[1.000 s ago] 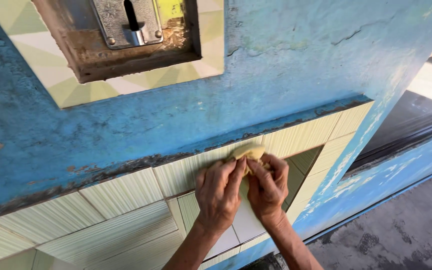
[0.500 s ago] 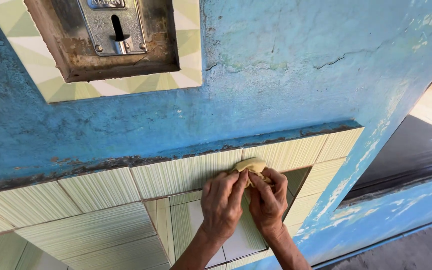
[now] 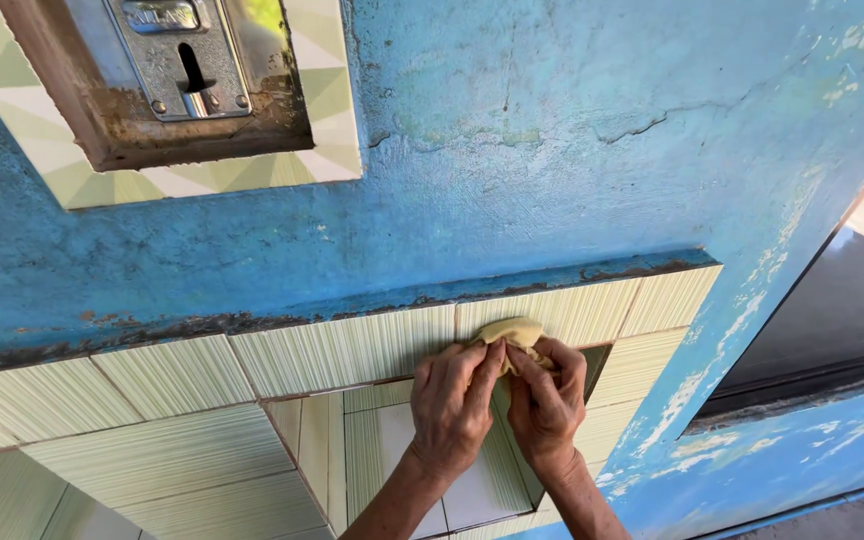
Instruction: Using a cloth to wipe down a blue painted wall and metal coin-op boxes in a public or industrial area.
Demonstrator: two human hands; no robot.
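Yellow cloth pinched by left hand and right hand, both grips closed, against striped tiles

The rough blue-painted plaster wall fills most of the view and shows cracks, chips and worn patches. At upper left, a rusted brown metal frame is recessed into the wall and bordered by pale green and white patterned tiles. Inside the frame sits a silver metal plate with a keyhole-shaped slot. Below, a band of light green ribbed ceramic tiles runs under a chipped blue edge. At lower right, a dark glossy floor lies beyond the wall's corner.
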